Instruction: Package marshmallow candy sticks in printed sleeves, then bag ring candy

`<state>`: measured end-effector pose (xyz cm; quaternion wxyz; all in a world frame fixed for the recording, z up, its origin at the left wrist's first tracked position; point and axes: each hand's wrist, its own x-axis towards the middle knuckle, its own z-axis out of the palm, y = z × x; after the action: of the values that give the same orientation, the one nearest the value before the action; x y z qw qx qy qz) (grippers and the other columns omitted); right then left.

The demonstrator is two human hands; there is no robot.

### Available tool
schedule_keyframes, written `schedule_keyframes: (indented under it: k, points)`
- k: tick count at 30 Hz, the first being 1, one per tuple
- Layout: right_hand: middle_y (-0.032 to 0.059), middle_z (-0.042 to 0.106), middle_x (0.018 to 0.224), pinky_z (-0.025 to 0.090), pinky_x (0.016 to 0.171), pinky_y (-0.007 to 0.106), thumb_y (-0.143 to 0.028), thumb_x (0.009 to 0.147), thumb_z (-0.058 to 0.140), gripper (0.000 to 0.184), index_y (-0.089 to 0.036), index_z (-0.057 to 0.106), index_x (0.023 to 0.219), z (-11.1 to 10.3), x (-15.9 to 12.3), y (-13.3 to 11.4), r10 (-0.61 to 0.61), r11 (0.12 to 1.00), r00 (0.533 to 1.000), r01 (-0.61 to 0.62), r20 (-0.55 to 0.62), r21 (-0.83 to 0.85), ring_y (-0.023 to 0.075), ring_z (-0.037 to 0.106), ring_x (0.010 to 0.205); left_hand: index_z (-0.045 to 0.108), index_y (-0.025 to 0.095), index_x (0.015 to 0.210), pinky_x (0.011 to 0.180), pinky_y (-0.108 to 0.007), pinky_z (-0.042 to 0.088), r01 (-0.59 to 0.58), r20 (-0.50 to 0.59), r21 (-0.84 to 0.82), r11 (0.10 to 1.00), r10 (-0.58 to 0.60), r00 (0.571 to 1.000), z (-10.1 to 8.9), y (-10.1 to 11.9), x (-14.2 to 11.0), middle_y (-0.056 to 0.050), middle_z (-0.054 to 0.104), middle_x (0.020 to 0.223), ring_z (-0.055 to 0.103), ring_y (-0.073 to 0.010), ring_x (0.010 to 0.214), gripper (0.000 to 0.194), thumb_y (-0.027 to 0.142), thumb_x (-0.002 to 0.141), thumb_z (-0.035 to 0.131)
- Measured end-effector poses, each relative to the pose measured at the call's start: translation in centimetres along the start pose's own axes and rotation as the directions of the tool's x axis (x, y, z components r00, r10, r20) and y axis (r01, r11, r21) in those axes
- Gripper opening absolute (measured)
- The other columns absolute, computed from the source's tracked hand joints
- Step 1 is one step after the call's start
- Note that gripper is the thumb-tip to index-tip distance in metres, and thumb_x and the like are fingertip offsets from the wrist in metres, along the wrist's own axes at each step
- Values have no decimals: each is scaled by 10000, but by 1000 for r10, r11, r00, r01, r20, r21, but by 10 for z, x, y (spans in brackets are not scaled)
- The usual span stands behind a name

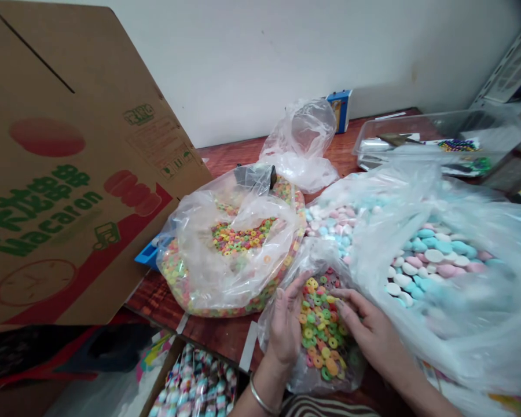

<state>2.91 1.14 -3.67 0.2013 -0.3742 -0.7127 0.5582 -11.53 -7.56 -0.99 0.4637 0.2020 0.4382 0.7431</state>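
A small clear plastic bag (304, 375) stands at the table's front edge, filled with ring-shaped pieces (323, 336) in yellow, green, orange and red. My left hand (284, 327) holds the bag's left side, fingers long against it, and film shows beyond the wrist as well. On the opposite side my right hand (369, 327) grips the bag with curled fingers, the fingertips over the rings. Just behind is a larger clear bag (191, 249) of similar small rings, its mouth spread wide. To the right, a big bag (495, 231) holds pink, white and blue rounded pieces (443, 255).
A tall cardboard box (69, 145) leans in at the left. Behind lie a crumpled clear bag (306, 139), a blue box (341, 110) and a clear plastic tray (434, 124) with beads. Below the table edge, a carton holds strung colourful pieces (195, 385).
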Motion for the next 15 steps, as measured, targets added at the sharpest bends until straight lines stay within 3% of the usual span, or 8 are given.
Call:
schedule_keyframes:
  k: [5,9,11,13,15]
  points:
    - [14,699,829,514,779,332,-449,933,481,390,-229,621,1223,-7,1,-1,92,992,995,-87,-48,95,251,651,906,619,143,1280,1180,-440,219,-24,56,169,985,15,998,1,23,-5,-121,563,1398,393,-292,1377,471,420,961,412]
    - [29,706,960,488,807,320,-458,938,468,379,-219,630,1184,-17,2,-2,84,995,995,-81,-57,58,249,632,953,648,205,1217,1033,-434,414,12,73,394,919,-44,996,0,59,-12,-117,658,1256,591,-300,1169,367,382,919,530]
    - [37,705,1004,476,826,320,-436,952,442,351,-222,627,1160,-26,-1,-4,40,999,999,-40,-6,-31,247,631,976,685,235,1113,907,-371,475,2,94,664,747,-86,992,-1,74,-20,-84,706,1093,653,-246,995,259,336,915,552]
    - [39,713,967,474,799,318,-372,964,415,294,-232,631,1106,-35,-8,-5,-10,984,994,29,107,-176,237,653,920,693,245,1044,813,-325,472,-95,202,884,457,-190,961,-6,81,-31,-59,700,976,636,-211,903,192,285,902,571]
    - [31,725,898,468,721,304,-282,960,400,246,-250,636,1021,-40,-17,-5,-23,933,971,106,240,-343,226,677,823,674,246,1055,790,-336,450,-251,297,952,177,-319,900,-16,74,-42,-61,683,972,602,-223,909,202,260,861,619]
